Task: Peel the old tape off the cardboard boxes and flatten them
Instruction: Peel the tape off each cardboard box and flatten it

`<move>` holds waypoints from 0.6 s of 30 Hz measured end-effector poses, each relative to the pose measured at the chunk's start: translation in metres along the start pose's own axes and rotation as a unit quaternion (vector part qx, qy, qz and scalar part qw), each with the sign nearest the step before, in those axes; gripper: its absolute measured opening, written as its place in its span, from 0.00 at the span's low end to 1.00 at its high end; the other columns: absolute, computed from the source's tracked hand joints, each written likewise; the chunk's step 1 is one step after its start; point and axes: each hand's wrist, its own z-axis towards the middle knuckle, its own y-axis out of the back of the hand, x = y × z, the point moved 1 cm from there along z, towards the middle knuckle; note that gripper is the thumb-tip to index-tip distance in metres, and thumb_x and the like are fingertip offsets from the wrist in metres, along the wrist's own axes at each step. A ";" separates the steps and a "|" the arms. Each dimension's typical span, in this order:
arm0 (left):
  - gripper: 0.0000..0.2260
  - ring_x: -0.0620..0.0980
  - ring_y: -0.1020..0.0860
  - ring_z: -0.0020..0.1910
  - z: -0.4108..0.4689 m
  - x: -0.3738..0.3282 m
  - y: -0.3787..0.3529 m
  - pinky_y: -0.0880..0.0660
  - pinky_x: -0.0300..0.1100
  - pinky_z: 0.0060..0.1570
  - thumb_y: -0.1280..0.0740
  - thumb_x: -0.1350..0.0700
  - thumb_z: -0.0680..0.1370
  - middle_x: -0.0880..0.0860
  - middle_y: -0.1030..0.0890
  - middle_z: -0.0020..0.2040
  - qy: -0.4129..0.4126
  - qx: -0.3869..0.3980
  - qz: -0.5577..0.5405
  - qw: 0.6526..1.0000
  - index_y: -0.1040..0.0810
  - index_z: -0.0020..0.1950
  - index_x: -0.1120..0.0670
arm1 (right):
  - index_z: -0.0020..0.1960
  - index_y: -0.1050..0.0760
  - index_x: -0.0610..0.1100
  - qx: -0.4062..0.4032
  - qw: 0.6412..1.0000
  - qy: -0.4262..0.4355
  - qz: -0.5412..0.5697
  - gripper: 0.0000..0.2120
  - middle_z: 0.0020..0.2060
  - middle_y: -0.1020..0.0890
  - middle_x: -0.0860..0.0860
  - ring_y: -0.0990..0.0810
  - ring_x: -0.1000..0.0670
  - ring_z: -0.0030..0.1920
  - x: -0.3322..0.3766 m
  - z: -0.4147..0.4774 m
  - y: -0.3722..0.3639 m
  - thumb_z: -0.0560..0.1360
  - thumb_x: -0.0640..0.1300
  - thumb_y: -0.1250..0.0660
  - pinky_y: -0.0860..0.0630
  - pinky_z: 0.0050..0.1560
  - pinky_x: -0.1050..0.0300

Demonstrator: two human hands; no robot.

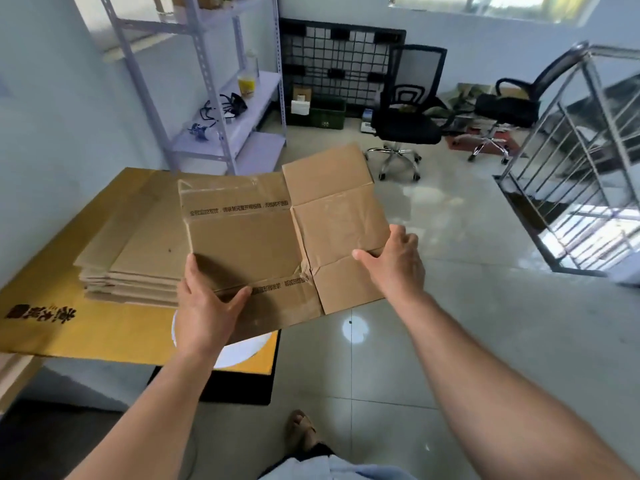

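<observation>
Cardboard box, flattened (249, 237): held between both hands, its left part over the stack of flattened boxes (138, 268) that lies just beyond the left hand (204, 306), its right part overhanging the floor.

Hand state: the left hand grips the near left corner, thumb splayed across the top face. The right hand (394, 265) is at the right edge with its thumb on the top face. Whether its fingers wrap underneath cannot be told.

Handling, as judged from the view:
- Weight: light. It is a single corrugated sheet with four loose flaps.
- Stiffness: stiff across each panel, hinged at every crease. The far right flap already kinks upward, so unsupported flaps are expected to droop or swing.
- Surface: dry and matte, so slip is unlikely. Glossy tape residue (304, 271) near the centre seam, between the hands, may be slicker (and may cling to fingers).
- Fragility: low, though the edges and the torn seam can tear further.

Recommended hold: opposite panel edges close to a crease, thumbs on top, not the flap tips.
</observation>
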 end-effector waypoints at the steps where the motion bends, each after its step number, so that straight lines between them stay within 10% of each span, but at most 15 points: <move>1: 0.45 0.61 0.32 0.66 0.013 -0.001 -0.006 0.32 0.53 0.61 0.24 0.49 0.70 0.61 0.35 0.71 0.004 -0.003 0.005 1.000 0.49 0.78 0.55 | 0.66 0.38 0.42 0.004 1.000 0.001 -0.003 0.35 0.59 0.30 0.42 0.27 0.40 0.59 0.005 0.014 -0.005 0.68 0.59 0.28 0.29 0.52 0.50; 18: 0.44 0.61 0.33 0.67 0.157 -0.002 -0.016 0.33 0.57 0.62 0.26 0.46 0.71 0.59 0.36 0.71 0.181 -0.147 0.016 0.972 0.52 0.78 0.48 | 0.69 0.40 0.43 0.132 0.973 0.185 -0.032 0.37 0.61 0.31 0.42 0.28 0.40 0.60 0.155 0.199 -0.122 0.70 0.61 0.30 0.28 0.52 0.50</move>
